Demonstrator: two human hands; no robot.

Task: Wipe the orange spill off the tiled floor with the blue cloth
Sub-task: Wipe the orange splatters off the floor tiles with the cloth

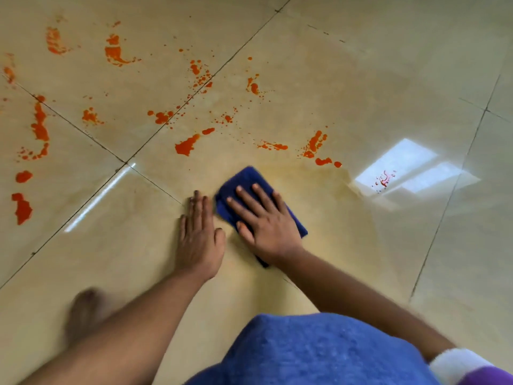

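The dark blue cloth (241,180) lies folded flat on the beige tiled floor (361,245) near the middle of the view. My right hand (261,218) presses down on it with fingers spread. My left hand (198,240) rests flat on the bare tile just left of the cloth, holding nothing. The orange spill (186,145) is scattered in splashes and blotches across the tiles beyond and to the left of the cloth. A faint yellowish smear surrounds the cloth.
Dark grout lines (83,134) cross the floor. A bright window reflection (402,168) sits at the right with small red drops in it. My bare foot (86,309) is at lower left, and blue fabric (319,354) covers my knee at the bottom.
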